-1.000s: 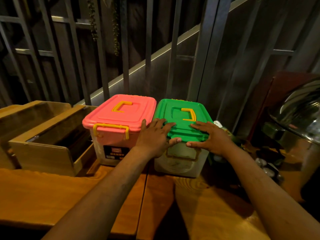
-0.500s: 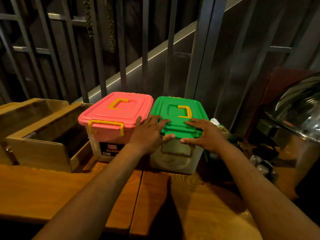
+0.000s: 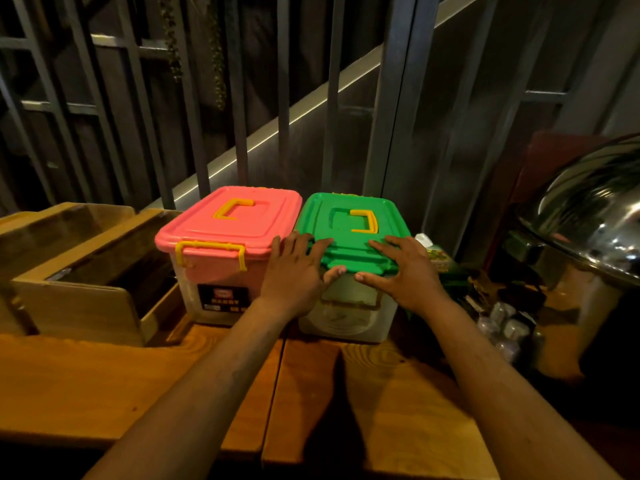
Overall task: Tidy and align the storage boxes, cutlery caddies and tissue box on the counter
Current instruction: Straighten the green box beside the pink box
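Two clear storage boxes stand side by side at the back of the wooden counter. The left box has a pink lid with yellow handle and clasp. The right box has a green lid with a yellow handle. My left hand lies flat on the front left corner of the green lid, fingers spread, thumb under the lid's front edge. My right hand rests on the front right corner in the same way. A green tissue box peeks out just right of the green-lidded box, mostly hidden.
Two open wooden caddies stand left of the pink-lidded box. A shiny metal chafing-dish dome fills the right side, with small wrapped items in front of it. Metal railings stand behind the counter.
Both hands stay on the green lid's front edge. The boxes sit slightly further left in the frame than before, which looks like head movement.
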